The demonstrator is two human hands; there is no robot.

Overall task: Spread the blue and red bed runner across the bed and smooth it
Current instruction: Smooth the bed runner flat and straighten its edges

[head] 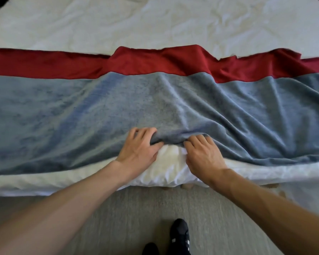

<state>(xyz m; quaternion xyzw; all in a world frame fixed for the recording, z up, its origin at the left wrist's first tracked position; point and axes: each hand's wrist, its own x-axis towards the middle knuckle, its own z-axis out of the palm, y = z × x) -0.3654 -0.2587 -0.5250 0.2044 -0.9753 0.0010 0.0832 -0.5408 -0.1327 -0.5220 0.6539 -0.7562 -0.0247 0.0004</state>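
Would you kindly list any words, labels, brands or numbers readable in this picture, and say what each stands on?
No text can be read anywhere.
The bed runner, the white sheet and the carpet bear no print or label.
The black shoe shows white stripes only; no brand name is legible.

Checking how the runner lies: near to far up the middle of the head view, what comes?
Black shoe, grey carpet, white sheet edge, left hand and right hand gripping the blue band, red band, white bedding.
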